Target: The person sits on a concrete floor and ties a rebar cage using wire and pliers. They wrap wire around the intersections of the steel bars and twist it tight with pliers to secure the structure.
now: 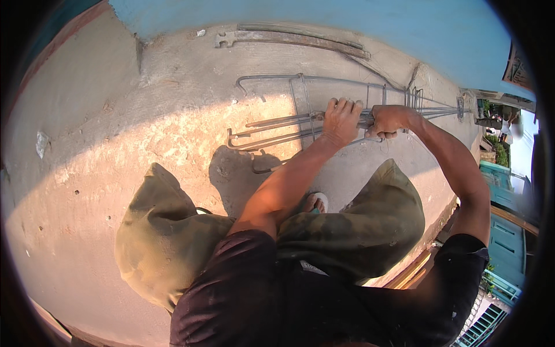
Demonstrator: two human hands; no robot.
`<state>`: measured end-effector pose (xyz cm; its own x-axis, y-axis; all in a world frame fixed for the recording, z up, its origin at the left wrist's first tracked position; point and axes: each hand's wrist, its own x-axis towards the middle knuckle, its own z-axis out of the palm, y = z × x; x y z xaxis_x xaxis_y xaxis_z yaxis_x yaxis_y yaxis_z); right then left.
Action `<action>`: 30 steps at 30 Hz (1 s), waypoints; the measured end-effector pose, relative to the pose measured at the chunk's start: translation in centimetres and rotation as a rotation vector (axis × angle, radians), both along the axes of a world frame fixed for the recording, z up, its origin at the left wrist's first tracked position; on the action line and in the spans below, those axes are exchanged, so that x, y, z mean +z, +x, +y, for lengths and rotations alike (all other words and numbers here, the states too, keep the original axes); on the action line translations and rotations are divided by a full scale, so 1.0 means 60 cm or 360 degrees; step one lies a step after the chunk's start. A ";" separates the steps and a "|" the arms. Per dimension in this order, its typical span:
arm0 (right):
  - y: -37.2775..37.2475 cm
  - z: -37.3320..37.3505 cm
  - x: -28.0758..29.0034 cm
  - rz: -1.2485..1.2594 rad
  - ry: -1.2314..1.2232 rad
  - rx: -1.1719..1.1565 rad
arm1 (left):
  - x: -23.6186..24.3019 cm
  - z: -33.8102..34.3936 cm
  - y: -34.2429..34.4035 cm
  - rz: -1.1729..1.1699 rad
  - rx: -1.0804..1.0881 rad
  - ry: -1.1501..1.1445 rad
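1. Centrally, toward the upper right, a rebar cage [335, 78] lies along the concrete floor: slim grey steel rods, some hooked at their near ends, crossed by thin angular stirrups [304, 92].
2. Both hands meet near the middle of it, side by side. The left hand [342, 118] is wrapped over the rods, knuckles uppermost; the right hand [386, 121] is clenched just beside it, and what lies inside that fist is hidden.
3. Beyond the cage rests a long, worn bar [295, 38] with a notched, forked head, a darker strip alongside it.
4. The concrete floor [127, 115] is rough and dusty, pale brown in shade and warm, grainy gold where sunlight falls.
5. Behind rises a smooth, light-blue wall [347, 16].
6. Nearer sit bent knees in mottled olive trousers [352, 237], with a sandalled foot [315, 202] between them and a dark cloth shirt [243, 295] below.
7. Rightward stand turquoise panels [506, 237], bent by the lens.
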<state>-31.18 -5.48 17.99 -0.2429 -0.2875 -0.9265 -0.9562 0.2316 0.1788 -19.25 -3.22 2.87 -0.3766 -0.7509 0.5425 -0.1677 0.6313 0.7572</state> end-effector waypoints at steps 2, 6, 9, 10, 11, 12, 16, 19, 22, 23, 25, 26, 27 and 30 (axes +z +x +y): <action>0.010 -0.004 0.010 0.0019 0.0274 -0.0402 | -0.009 0.003 -0.001 -0.0211 -0.0252 0.0099; 0.031 0.062 -0.003 0.0388 -0.1126 0.1452 | 0.018 -0.053 0.009 -0.0536 -0.0666 0.0621; -0.012 0.052 -0.023 0.0316 -0.1144 0.1569 | 0.035 -0.081 0.010 -0.0508 -0.0733 0.0648; -0.033 0.049 -0.027 0.0149 -0.1101 0.1360 | 0.021 -0.065 0.001 -0.0452 -0.0619 0.0498; -0.040 0.031 -0.025 -0.0098 -0.0696 0.0607 | 0.000 -0.049 0.004 -0.0425 -0.0492 0.0363; -0.043 0.017 -0.020 -0.0340 -0.0257 -0.0144 | -0.014 -0.024 0.007 -0.0350 -0.0408 0.0209; -0.063 0.062 -0.024 -0.0807 0.0111 -0.1266 | -0.004 0.039 0.014 -0.0078 -0.0161 -0.0042; -0.064 0.103 -0.045 -0.0851 -0.0058 -0.1358 | -0.019 0.053 0.028 0.0064 -0.0203 0.0073; -0.036 0.099 -0.037 -0.0672 -0.0144 -0.1190 | -0.047 0.077 0.034 0.0137 -0.0182 0.0035; -0.041 0.098 -0.037 -0.0627 -0.0263 -0.0938 | -0.048 0.087 0.037 0.0156 -0.0164 -0.0007; -0.054 0.093 -0.042 -0.0530 -0.0490 -0.0430 | -0.042 0.107 0.027 0.0100 -0.0118 0.0046; -0.020 0.071 -0.021 -0.0470 -0.0496 -0.0425 | -0.044 0.105 0.025 0.0050 -0.0064 0.0064; -0.021 0.071 -0.015 -0.0506 -0.0448 -0.0517 | -0.044 0.103 0.017 0.0026 -0.0049 0.0033; -0.038 0.089 -0.020 -0.0663 -0.0353 -0.0907 | -0.049 0.094 0.002 -0.0008 -0.0093 -0.0051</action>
<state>-33.45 -0.12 16.76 -0.0515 -0.4131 -0.9092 -0.6551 0.7012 -0.2815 -19.13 2.42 -0.05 -0.4218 -0.7099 0.5640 -0.1337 0.6640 0.7357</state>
